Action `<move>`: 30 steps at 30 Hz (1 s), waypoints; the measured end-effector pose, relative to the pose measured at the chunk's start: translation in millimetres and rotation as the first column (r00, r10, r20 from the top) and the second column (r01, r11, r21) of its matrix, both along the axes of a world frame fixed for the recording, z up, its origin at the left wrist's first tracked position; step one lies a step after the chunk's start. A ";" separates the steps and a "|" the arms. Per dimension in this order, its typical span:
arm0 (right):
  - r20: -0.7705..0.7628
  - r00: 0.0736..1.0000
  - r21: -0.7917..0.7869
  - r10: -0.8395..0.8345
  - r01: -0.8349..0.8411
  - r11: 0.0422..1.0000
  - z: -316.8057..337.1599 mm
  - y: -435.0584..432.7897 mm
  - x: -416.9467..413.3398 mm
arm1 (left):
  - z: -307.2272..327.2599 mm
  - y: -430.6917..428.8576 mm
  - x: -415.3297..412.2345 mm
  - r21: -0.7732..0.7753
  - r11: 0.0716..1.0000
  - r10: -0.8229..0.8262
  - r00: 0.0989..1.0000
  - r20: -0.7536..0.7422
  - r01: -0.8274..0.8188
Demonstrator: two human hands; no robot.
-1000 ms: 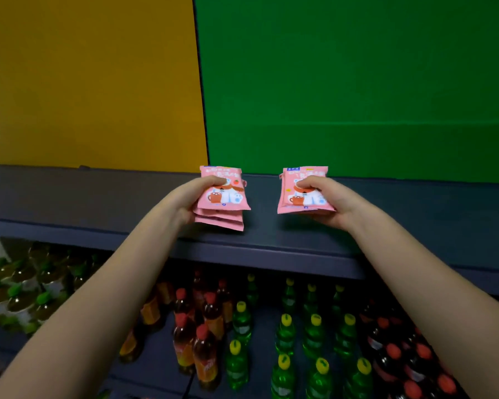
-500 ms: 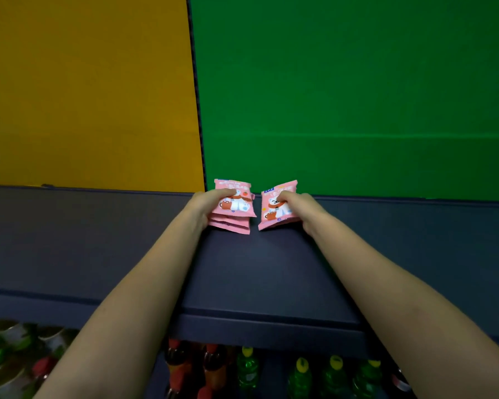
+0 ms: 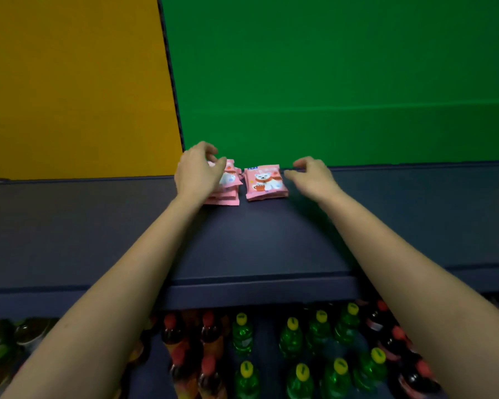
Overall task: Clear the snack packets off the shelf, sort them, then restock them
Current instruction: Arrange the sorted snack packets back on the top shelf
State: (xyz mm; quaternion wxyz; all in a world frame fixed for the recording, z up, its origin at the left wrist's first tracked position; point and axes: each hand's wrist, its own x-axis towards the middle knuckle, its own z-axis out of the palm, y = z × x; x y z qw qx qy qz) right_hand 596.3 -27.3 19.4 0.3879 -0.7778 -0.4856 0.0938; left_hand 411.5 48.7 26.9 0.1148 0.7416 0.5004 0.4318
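1. Two piles of pink snack packets lie side by side at the back of the dark shelf (image 3: 271, 240), against the green wall.
2. The left hand (image 3: 198, 174) covers the left pile (image 3: 228, 194); its thumb touches the top packet and its fingers (image 3: 206, 146) arch loosely above.
3. The right hand (image 3: 314, 175) hangs just beside the right pile (image 3: 265, 182), fingers (image 3: 303, 162) relaxed, holding nothing.
4. Bottles (image 3: 293, 338) stand on the level below.

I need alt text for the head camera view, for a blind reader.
On a dark shelf, the left hand partly covers the left stack of pink snack packets, and the right hand hovers open beside the right stack, apart from it. Bottles stand on the level below.
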 end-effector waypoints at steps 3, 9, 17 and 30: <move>0.097 0.995 0.080 0.038 -0.046 0.996 2.4 -62.4 6.9 | 0.5 -42.4 2.7 0.050 0.986 -0.153 0.983 -0.101 0.159; 0.159 0.985 0.163 -0.070 0.044 0.986 -17.1 -201.1 18.6 | -16.9 -142.5 14.1 0.191 0.897 -0.352 0.906 -0.237 0.399; 0.271 0.923 0.058 -0.272 0.267 0.962 -94.1 -385.8 61.8 | -89.0 -266.7 45.3 0.205 0.825 -0.428 0.819 -0.383 0.527; 0.232 0.879 -0.294 -0.417 0.472 0.831 -232.7 -684.2 115.6 | -248.2 -486.9 77.1 -0.295 0.889 -0.454 0.749 -0.483 0.349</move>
